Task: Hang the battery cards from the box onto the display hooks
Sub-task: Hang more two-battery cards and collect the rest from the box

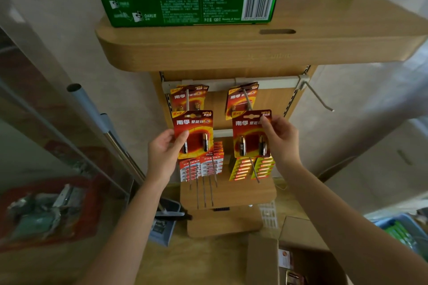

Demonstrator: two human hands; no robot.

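Holding red-and-gold battery cards (193, 127), two cells each

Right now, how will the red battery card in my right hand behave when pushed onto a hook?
The red two-battery blister card is probably stiff: it stands flat though the right hand pinches only its upper edge. Batteries sit low, so it likely hangs bottom-heavy.

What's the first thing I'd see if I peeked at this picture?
Two red battery cards in the middle: the left hand holds the left card, the right hand pinches the right card, before the hooks. Above, big green toothpaste boxes lie on the wooden shelf.
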